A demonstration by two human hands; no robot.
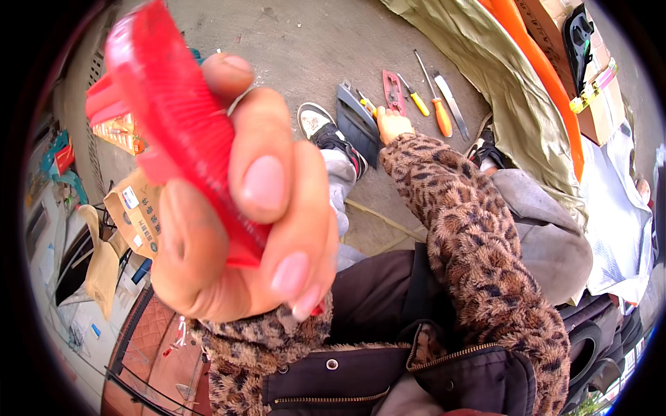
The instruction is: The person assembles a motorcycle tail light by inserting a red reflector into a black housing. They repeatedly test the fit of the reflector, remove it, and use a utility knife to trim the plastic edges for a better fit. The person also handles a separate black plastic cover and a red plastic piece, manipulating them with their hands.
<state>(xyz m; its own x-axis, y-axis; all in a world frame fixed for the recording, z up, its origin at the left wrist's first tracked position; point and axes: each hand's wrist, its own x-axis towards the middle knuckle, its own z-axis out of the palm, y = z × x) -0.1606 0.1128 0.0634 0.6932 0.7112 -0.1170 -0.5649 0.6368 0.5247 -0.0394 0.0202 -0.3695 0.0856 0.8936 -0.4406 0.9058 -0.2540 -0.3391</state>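
Note:
Close up on the left, my left hand (263, 201) is closed around a red ribbed plastic piece (184, 132), its long body slanting up past the fingers. Farther off, my right hand (394, 125) reaches down to the ground with curled fingers. It touches the near end of a flat red plastic part (393, 90) and a yellow-handled tool (369, 106); which one it grips I cannot make out. Beside it on the left stands a dark grey wedge-shaped plastic part (356, 125).
Right of my right hand lie a yellow-handled screwdriver (420, 104), an orange-handled screwdriver (442, 116) and a flat-bladed tool (451, 105). A khaki cover (506, 90) and cardboard box (600, 111) stand right. Brown paper packaging (135, 211) lies left. My shoe (329, 135) is near the grey part.

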